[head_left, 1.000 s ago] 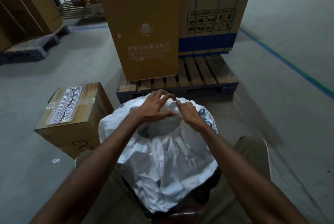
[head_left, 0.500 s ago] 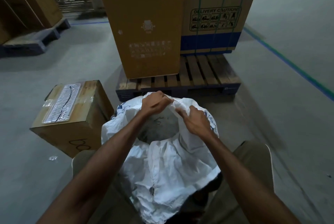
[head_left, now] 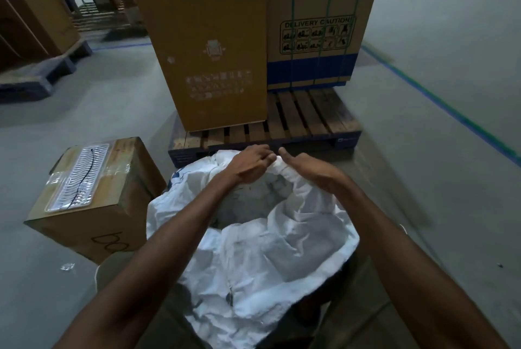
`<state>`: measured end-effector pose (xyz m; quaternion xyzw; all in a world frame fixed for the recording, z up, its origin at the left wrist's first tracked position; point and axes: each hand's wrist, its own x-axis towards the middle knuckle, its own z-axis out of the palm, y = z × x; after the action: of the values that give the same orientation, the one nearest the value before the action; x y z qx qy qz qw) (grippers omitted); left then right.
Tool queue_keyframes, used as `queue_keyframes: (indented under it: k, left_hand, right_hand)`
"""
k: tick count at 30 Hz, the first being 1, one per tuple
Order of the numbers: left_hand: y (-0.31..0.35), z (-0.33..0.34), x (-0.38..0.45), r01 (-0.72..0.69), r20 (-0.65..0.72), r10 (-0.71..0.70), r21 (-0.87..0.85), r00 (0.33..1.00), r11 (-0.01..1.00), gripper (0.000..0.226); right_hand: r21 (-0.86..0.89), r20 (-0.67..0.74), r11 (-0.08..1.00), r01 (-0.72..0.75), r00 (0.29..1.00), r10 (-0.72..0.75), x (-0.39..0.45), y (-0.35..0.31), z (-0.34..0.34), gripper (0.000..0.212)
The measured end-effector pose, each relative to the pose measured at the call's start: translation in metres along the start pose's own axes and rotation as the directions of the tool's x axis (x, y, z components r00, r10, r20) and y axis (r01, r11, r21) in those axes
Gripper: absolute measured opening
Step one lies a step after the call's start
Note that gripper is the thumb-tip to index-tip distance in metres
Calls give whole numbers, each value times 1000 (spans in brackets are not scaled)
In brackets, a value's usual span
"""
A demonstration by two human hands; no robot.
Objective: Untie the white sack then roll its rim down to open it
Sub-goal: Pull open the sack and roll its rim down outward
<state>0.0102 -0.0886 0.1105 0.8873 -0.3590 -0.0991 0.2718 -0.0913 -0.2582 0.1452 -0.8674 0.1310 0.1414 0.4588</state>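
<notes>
- Sack (head_left: 253, 258), white, sits open-mouthed between the person's knees.
- Left hand (head_left: 249, 164) and right hand (head_left: 306, 169) pinch its rolled far rim (head_left: 277, 168), fingers closed on the cloth.
- Small box (head_left: 93, 202) stands left; pallet (head_left: 310, 120) lies beyond.

One white sack (head_left: 253, 250) is being counted, with two hands, left (head_left: 248, 164) and right (head_left: 307, 168). Three cardboard boxes are being noted nearby: small (head_left: 93, 196), tall (head_left: 208, 38), strapped (head_left: 318, 19). One wooden pallet (head_left: 307, 117) is being recorded.
</notes>
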Motion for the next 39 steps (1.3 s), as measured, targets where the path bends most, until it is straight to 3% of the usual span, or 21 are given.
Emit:
queue_keyframes:
  k: [2,5,7,10,13,16,18,20,22,24,26,27,29,31,33,35,39]
  left_hand:
    - [2,-1,12,128,8,-131,152,991,980,42]
    - [-8,-3,29,272,40,-290,247,956,930,37]
    - [-11,-7,37,281,114,-312,227,943,932,32]
    - [-5,-15,33,236,174,-234,14,956,972,44]
    - [-3,-19,22,38,163,-42,27,986,999,49]
    - [3,-7,12,-238,189,222,66,956,969,47]
    - [8,4,12,-239,190,238,-20,952,971,44]
    - [14,11,14,-187,132,189,-28,973,982,41]
    - [19,17,20,-137,80,132,57,988,989,44]
    - [24,20,26,-49,24,47,93,999,994,45]
    - [26,23,32,70,-30,-67,98,997,993,43]
    - [26,22,34,125,-57,-121,85,991,988,45]
    - [24,21,37,210,-97,-204,46,974,977,46]
    - [22,18,39,264,-118,-256,60,960,963,45]
    - [18,15,40,250,-98,-245,44,965,967,46]
    - [13,7,37,175,15,-174,-49,985,983,48]
    - [15,-7,27,18,256,-2,-62,967,998,48]
  right_hand:
    - [-130,-129,991,30,991,-47,-4,7,9,75]
    - [-355,-298,923,-148,954,38,-10,28,34,92]
    - [-233,-343,959,-165,936,78,-10,40,47,86]
    - [-41,-406,996,-79,912,56,-10,42,44,57]
    - [49,-317,999,21,948,-4,-15,32,22,63]
    - [107,-74,994,-12,997,20,-25,21,0,41]
    - [135,56,990,-51,997,44,-31,16,-11,32]
    - [110,94,990,-86,993,76,-31,17,-14,34]
    - [30,-1,997,-67,998,67,-28,20,-9,33]
    - [-143,-213,986,-90,975,58,-21,29,3,50]
    - [-367,-418,899,-239,906,70,-19,37,19,70]
    - [-396,-485,868,-301,871,80,-17,42,25,74]
    - [-220,-496,923,-315,851,172,-14,46,29,62]
    - [156,-393,971,-179,891,228,-8,50,30,44]
    - [431,-320,897,-103,911,258,0,51,30,36]
    - [540,-300,840,-55,919,254,5,48,26,28]
    - [726,-289,677,117,946,147,2,39,10,47]
